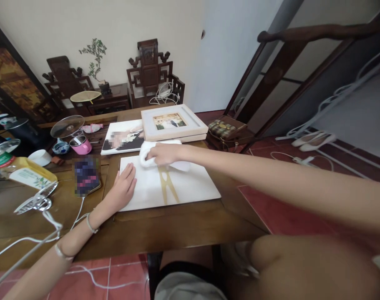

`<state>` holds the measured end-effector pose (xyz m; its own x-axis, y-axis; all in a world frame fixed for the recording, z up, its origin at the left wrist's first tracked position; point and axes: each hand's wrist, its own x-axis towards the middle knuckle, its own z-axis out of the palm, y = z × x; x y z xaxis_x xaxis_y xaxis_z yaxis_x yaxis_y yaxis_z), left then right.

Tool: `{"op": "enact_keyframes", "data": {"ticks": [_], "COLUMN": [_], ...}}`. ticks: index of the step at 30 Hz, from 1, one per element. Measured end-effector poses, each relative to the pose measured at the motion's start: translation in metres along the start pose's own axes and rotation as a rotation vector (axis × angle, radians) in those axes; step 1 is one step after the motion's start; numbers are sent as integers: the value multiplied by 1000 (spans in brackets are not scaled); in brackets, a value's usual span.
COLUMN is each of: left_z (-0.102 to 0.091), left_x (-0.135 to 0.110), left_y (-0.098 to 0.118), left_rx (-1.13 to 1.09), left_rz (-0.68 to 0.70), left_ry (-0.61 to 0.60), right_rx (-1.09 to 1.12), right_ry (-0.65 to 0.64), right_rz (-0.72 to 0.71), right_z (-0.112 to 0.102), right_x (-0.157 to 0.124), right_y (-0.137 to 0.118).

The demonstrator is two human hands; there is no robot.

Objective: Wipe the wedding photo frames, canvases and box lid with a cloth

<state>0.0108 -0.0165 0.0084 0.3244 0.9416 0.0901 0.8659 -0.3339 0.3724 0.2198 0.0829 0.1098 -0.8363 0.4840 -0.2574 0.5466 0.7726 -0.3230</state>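
Observation:
A flat white panel (146, 187) with a yellowish A-shaped mark (167, 187) lies on the wooden table. My left hand (122, 188) rests on the panel's left edge, fingers stretched out and lying flat, holding nothing. Near the panel's far edge, my right hand (166, 154) grips a folded white cloth (146, 152) and presses it down on the surface. Part of the cloth spreads out under and to the right of that hand. What the palm covers is hidden.
Behind the panel lie stacked white picture frames (149, 129) and a photo print (122, 139). To the left are a phone (87, 177) on a cable, a pink mug (81, 145), a yellow bottle (30, 171) and a hair claw clip (38, 202). A plaid bag (222, 128) sits beyond the table's right side.

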Motion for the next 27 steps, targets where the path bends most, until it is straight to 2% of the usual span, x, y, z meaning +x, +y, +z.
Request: {"op": "enact_keyframes", "data": {"ticks": [9, 14, 18, 25, 27], "left_z": [2, 5, 5, 3, 4], "left_x": [0, -1, -1, -3, -3], "left_y": [-1, -4, -4, -4, -5], "left_rx": [35, 34, 22, 29, 27], "left_rz": [8, 13, 22, 14, 22], "left_ry": [-1, 18, 28, 26, 35], "right_rx": [-56, -112, -28, 260, 257], "right_ry": [89, 69, 5, -284, -304], "right_rz": [198, 255, 253, 184, 177], "right_z": [20, 31, 30, 22, 22], "right_x": [-71, -100, -119, -140, -139], "right_y": [48, 56, 41, -19, -27]}}
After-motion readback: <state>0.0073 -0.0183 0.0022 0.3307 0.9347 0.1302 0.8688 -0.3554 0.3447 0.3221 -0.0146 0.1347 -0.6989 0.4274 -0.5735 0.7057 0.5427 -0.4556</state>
